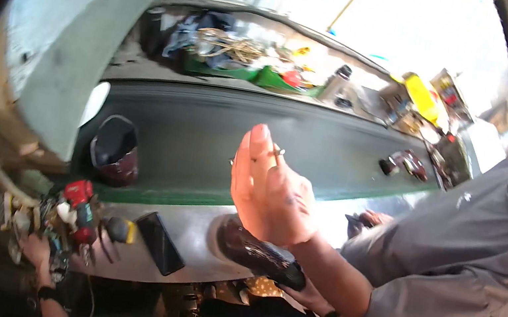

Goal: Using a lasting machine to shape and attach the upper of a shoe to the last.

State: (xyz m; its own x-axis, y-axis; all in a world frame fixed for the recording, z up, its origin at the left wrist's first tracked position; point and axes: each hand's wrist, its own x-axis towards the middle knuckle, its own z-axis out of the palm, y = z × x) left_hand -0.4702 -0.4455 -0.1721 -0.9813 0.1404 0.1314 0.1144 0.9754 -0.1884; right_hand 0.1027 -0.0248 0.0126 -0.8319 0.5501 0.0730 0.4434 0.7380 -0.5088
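My left hand (36,250) reaches into a heap of hand tools at the bench's left end, fingers stretched out and blurred. My right hand (305,296), a dark band on its wrist, is at the dark end of a glossy maroon shoe (246,246) on the bench's front edge. A co-worker's forearm partly hides my right hand; its fingers seem closed around the shoe. The co-worker's raised hand (274,195) is in front of the shoe, with small metal bits between its fingers. Beside my left hand lies a red and dark power tool (82,207).
A dark phone (160,243) lies on the metal bench edge (203,220). Behind runs a dark green conveyor belt (203,143) bearing a maroon boot-like piece (115,152) and another maroon shoe (406,164). Green trays (221,71) and a flask (335,81) line the back ledge. A co-worker (445,258) stands close on the right.
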